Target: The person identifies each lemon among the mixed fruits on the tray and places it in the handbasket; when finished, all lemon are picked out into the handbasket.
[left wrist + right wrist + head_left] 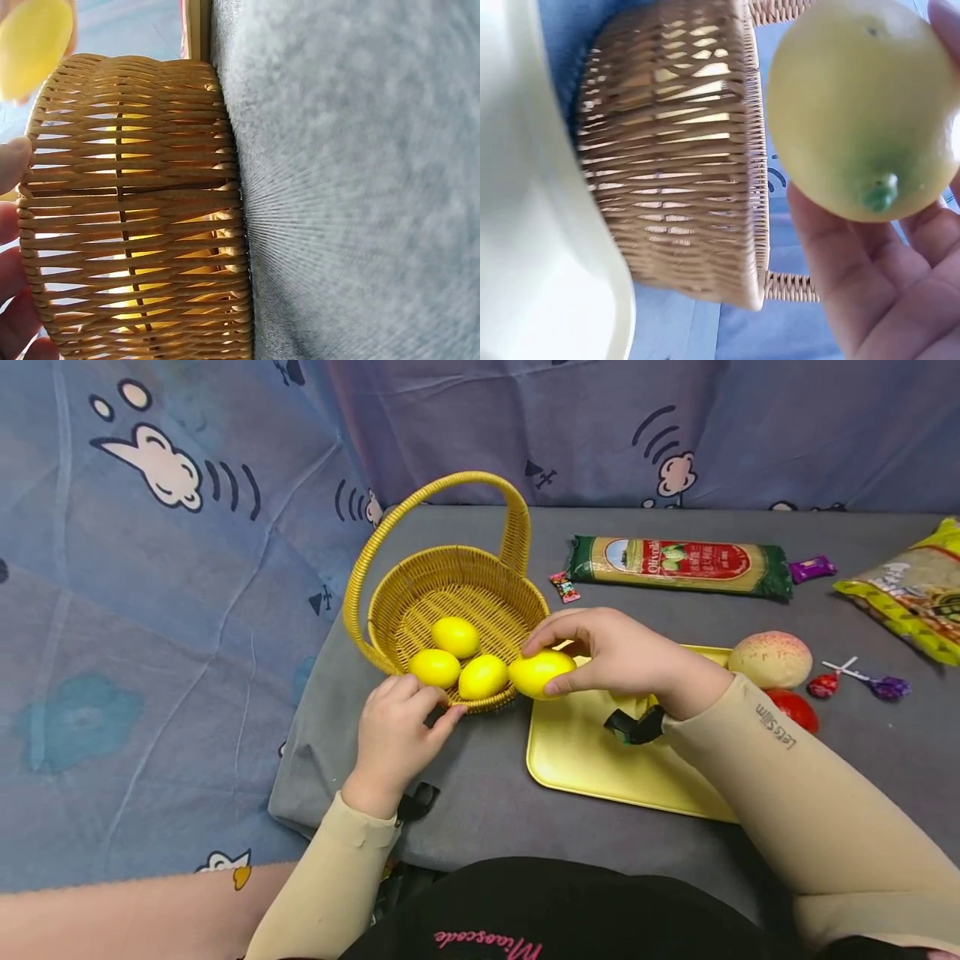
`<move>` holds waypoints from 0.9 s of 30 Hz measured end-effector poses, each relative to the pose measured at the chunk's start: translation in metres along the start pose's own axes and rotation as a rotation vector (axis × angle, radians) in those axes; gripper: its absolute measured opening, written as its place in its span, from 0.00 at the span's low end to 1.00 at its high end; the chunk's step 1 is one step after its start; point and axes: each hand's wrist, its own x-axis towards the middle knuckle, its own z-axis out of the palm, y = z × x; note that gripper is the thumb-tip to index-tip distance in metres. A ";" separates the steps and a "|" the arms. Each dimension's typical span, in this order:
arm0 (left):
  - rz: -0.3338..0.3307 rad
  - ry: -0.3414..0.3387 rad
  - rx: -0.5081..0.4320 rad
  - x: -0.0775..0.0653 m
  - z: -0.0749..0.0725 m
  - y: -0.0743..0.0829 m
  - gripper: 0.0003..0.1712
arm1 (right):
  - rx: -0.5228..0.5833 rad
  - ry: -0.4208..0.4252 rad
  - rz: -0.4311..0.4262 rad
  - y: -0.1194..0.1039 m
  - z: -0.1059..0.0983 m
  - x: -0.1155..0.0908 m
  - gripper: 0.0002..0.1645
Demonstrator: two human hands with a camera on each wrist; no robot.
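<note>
A yellow wicker basket [457, 560] with a tall handle has three lemons [455, 637] lying inside, toward its near side. My left hand [397, 731] holds the basket's near rim at the left. In the left wrist view, its fingers [15, 262] curl at the woven rim. Between thumb and fingers, my right hand [611, 652] grips another lemon [542, 674] at the basket's right rim. The right wrist view shows this lemon [862, 112] up close, its green stem end facing the camera, with the woven basket wall [675, 150] behind.
Partly under my right forearm lies a yellow tray [577, 768]. A peach [772, 660], a red round item [795, 710] and lollipops [825, 685] are on the right. Behind are a spaghetti pack [678, 567], small candies [565, 587] and a yellow-edged food bag [915, 589].
</note>
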 end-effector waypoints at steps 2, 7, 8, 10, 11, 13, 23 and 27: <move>0.004 0.000 0.002 0.001 0.000 0.000 0.15 | 0.002 0.021 0.012 -0.001 -0.002 0.011 0.23; 0.007 0.003 0.006 0.001 0.000 -0.001 0.14 | -0.077 0.078 0.040 -0.001 0.001 0.039 0.23; 0.007 0.004 0.007 0.001 0.000 -0.001 0.15 | -0.112 0.080 0.044 0.000 0.003 0.044 0.23; 0.007 0.007 0.008 0.000 0.001 -0.001 0.15 | -0.176 0.073 0.040 0.003 0.006 0.053 0.22; 0.008 0.009 0.008 -0.001 0.001 -0.001 0.15 | -0.210 0.066 0.035 0.005 0.008 0.057 0.21; 0.013 0.011 0.009 -0.001 0.002 -0.001 0.16 | -0.260 0.046 0.025 0.007 0.012 0.062 0.21; 0.021 0.025 0.007 0.000 0.001 0.000 0.17 | -0.375 -0.039 0.035 0.013 0.024 0.071 0.21; 0.010 0.018 0.011 0.000 -0.001 -0.001 0.18 | -0.429 -0.088 0.027 0.011 0.030 0.076 0.20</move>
